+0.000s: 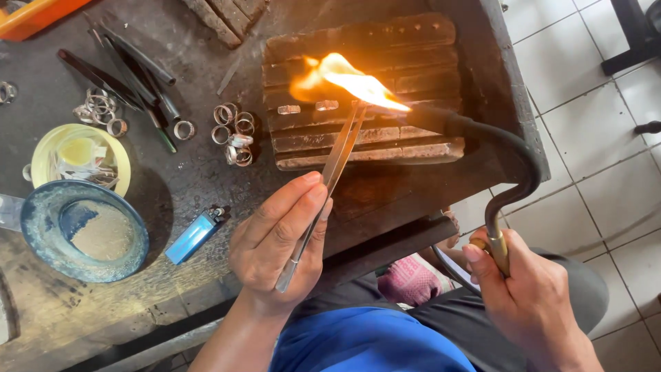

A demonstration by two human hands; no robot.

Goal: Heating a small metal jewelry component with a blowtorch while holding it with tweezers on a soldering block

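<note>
Head view: left hand [279,241] pinching long steel tweezers [323,186], tips in flame [344,81] over scorched, ridged brick [365,89]. Right hand [527,296] clenched around curved black torch [502,165]. Silver rings [234,131] and a blue lighter [196,234] lie on the worn bench.

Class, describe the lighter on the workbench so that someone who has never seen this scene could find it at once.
Start at the dark, scorched workbench and find the blue-rimmed bowl of pale powder near its front left edge. Just right of that bowl, beside the left hand, lies the lighter. It is the only bright blue, flat rectangular thing there, with a metal top, unlike the silver rings beyond it.
</note>
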